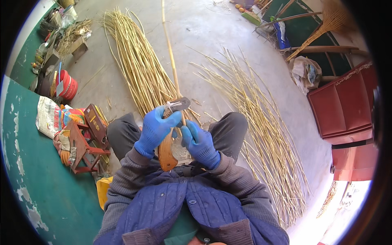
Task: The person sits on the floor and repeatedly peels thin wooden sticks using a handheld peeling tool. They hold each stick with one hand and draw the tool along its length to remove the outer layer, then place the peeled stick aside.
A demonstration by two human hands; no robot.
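We see a long thin cane (170, 53) that runs from the hands straight up across the gray floor to the top of the picture, and its near end sits between the two hands, just above the knees. A knife (168, 139) with a dark blade and a brown wooden handle lies against that near end; the blade points up and away, and the handle hangs down toward the lap. The left hand (156, 130), in a blue glove, is curled tight around the knife where handle and blade meet, with a bit of white string near the thumb. The right hand (199, 143), also in a blue glove, is bent closed beside it and seems to pinch the cane, but we cannot tell for sure how firm the grip is. The two hands nearly touch. Below them we see gray sleeves and a blue quilted vest (183, 204). On the floor past the left knee lies a thick bundle of pale yellow canes (136, 61), fanned out toward the top. To the right, more canes (261, 134) lie spread loose in a long strip. Near the left knee stands a small red wooden stool (83, 151), with a printed sack (51, 116) and a red bucket (68, 85) behind it by the green wall. On the far right there is a dark red cabinet (343, 106), and a straw broom (326, 22) leans up near the top corner.
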